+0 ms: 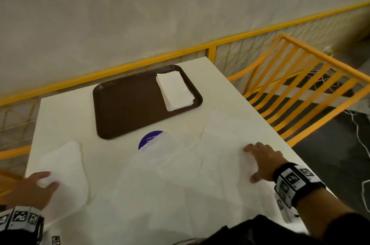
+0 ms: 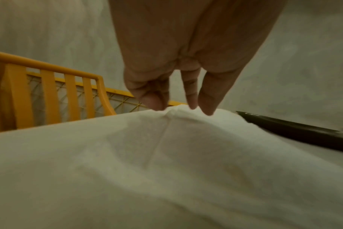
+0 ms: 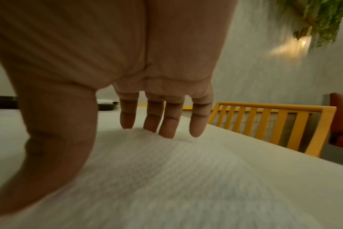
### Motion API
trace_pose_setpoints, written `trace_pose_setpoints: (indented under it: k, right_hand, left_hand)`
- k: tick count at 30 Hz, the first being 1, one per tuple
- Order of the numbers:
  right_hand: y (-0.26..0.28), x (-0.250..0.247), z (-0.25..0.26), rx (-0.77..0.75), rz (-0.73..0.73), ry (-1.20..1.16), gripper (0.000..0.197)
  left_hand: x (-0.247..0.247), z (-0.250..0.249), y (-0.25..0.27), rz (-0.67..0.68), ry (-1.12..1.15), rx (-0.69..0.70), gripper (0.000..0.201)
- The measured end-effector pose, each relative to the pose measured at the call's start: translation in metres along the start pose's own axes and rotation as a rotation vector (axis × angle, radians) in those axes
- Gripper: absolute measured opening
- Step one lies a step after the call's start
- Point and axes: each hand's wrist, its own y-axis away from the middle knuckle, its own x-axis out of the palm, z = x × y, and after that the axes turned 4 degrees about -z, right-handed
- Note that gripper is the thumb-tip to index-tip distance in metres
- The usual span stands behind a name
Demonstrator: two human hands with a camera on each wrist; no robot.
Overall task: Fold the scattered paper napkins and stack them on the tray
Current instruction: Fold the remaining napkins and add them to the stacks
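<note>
The white table [image 1: 124,108] carries everything, with a yellow slatted chair [image 1: 300,88] off its right edge and a yellow mesh railing [image 1: 140,68] behind its far edge. The brown tray [image 1: 128,104] sits near the far edge, and a stack of folded napkins [image 1: 175,90] lies along the tray's right end. Loose unfolded napkins [image 1: 180,174] cover much of the near half of the table; white on white, their edges are hard to trace in the head view, and one of them hides part of a round purple sticker [image 1: 149,139] just in front of the tray. At the near left corner the left hand [image 1: 30,188] pinches a bunched corner of a napkin [image 1: 66,164] between thumb and fingers; the left wrist view shows what the head view does not, the fingertips [image 2: 207,106] nipping a raised peak of paper with a crease running down from it, and the tray only as a dark edge at right. Near the right edge the right hand [image 1: 262,160] lies spread, fingers straight, pressing flat on another napkin [image 1: 236,164]; the right wrist view shows its embossed weave and a second chair and a wall lamp with greenery, all outside the head view. Both wrist views are blurred, and both forearms are cut off by the frame.
</note>
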Motion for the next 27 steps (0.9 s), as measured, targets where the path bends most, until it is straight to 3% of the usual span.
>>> trace_pose_setpoints:
  k: [3,5,9,13,18,20,22,24,25,27]
  right_hand:
    - [0.000,-0.003,-0.003,0.050,0.064,-0.032,0.067]
    - [0.001,-0.002,-0.005,0.050,0.066,-0.004,0.063]
    - [0.005,-0.002,-0.006,-0.029,-0.022,0.091,0.064]
    - [0.019,-0.026,0.003,-0.166,-0.070,-0.005,0.042]
    - [0.049,-0.078,0.031,-0.442,-0.222,-0.144,0.022]
    - [0.063,-0.095,0.041,-0.503,-0.282,-0.267,0.015]
    - [0.077,-0.111,0.051,-0.516,-0.308,-0.455,0.009]
    - [0.083,-0.120,0.059,-0.491,-0.301,-0.706,0.012]
    - [0.085,-0.123,0.063,-0.481,-0.283,-0.849,0.015]
    - [0.085,-0.123,0.067,-0.448,-0.224,-1.124,0.021]
  left_hand:
    - [0.020,0.007,0.001,-0.038,-0.081,0.044,0.056]
    - [0.021,-0.007,0.024,-0.094,-0.130,0.106,0.061]
    - [0.000,-0.077,0.122,-0.058,-0.065,0.270,0.028]
    - [0.008,-0.102,0.166,0.143,0.121,0.424,0.021]
    - [0.019,-0.128,0.194,0.401,0.268,0.603,0.028]
    - [0.023,-0.138,0.200,0.541,0.295,0.615,0.046]
    - [0.026,-0.146,0.206,0.713,0.352,0.618,0.078]
    - [0.031,-0.155,0.207,0.878,0.414,0.582,0.099]
    - [0.034,-0.159,0.208,0.951,0.451,0.552,0.101]
    - [0.039,-0.169,0.210,1.042,0.557,0.469,0.084]
